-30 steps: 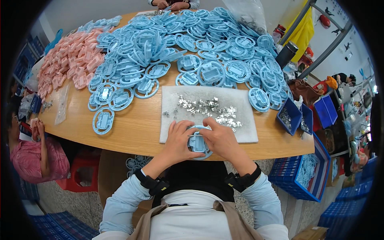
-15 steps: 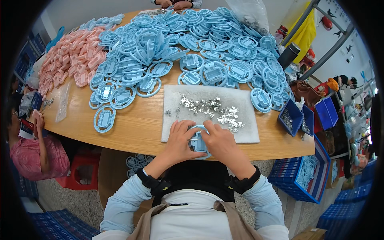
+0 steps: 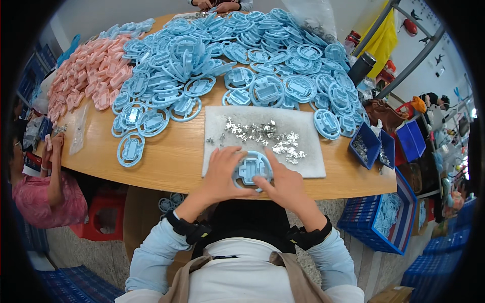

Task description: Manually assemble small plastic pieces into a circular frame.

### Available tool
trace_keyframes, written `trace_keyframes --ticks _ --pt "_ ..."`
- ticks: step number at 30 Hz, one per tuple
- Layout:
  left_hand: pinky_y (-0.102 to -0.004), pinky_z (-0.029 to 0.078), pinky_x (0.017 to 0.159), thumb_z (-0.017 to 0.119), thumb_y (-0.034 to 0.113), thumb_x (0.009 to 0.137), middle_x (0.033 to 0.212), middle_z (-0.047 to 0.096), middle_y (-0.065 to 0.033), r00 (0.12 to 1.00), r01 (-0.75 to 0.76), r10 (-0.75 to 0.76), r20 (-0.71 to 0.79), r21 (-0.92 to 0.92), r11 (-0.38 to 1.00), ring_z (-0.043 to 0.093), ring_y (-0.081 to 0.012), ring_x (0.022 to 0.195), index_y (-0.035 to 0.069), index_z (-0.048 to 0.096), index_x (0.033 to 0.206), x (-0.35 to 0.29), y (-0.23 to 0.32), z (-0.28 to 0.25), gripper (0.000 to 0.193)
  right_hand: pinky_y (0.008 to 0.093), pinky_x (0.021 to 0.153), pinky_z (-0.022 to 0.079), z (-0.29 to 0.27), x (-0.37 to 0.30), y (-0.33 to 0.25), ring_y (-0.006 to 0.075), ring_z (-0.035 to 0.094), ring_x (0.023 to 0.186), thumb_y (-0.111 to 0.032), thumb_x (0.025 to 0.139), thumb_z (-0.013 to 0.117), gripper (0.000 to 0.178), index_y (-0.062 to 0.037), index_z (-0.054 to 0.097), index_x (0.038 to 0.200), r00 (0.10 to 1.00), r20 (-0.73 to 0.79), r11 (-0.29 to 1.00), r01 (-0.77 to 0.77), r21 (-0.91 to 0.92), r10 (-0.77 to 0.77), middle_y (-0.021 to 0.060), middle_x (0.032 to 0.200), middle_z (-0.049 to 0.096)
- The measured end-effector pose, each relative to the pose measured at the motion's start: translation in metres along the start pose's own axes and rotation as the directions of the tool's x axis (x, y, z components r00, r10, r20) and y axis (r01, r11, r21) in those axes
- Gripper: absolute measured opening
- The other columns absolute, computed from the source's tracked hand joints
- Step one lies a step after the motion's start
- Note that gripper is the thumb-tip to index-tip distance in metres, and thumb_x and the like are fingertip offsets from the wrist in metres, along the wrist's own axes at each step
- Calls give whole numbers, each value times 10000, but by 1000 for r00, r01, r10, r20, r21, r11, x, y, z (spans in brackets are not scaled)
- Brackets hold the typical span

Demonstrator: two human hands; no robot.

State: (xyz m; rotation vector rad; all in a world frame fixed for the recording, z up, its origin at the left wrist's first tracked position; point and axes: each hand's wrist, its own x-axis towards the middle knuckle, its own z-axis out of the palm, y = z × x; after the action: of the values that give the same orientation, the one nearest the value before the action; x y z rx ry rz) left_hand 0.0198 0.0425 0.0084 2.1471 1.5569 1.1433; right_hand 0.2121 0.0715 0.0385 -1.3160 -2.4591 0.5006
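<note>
A light-blue round plastic part [image 3: 248,170], a ring with a box-like recess in its middle, is held at the front edge of a white foam mat [image 3: 314,151]. My left hand [image 3: 220,172] grips its left rim between thumb and fingers. My right hand [image 3: 287,186] closes on the right side, its thumb over the lower rim and its index finger by the upper right rim. Beyond my hands, small shiny metal pieces [image 3: 288,147] lie scattered on the mat.
A large heap of similar blue parts [image 3: 268,92] covers the table's far side, with pink plastic parts [image 3: 96,73] at left. Blue bins [image 3: 366,145] of small pieces stand at the right edge. A blue crate [image 3: 369,217] sits below. A person in pink [image 3: 50,199] works at left.
My right fingers have lifted off the middle of the blue part and moved to its right side, exposing the recess. The part now faces up more fully.
</note>
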Motion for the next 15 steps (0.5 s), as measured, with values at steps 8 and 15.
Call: trace_keyframes --ticks 8,15 --pt "-414 354 912 595 82 806 1046 602 -81 988 16 -19 156 18 1000 523 -254 1025 66 624 1029 23 -46 -24 226 398 562 468 27 -12 9 289 583 628 -131 850 573 426 -226 538 1264 985 -150 988 106 114 -88 100 762 546" --pt "-411 340 931 733 316 709 1108 569 -117 988 -130 125 93 45 991 502 -286 1058 33 599 1081 23 -17 -26 486 360 543 477 31 -11 11 256 589 624 -80 777 601 411 -188 606 1174 970 -222 994 107 26 -98 77 747 529"
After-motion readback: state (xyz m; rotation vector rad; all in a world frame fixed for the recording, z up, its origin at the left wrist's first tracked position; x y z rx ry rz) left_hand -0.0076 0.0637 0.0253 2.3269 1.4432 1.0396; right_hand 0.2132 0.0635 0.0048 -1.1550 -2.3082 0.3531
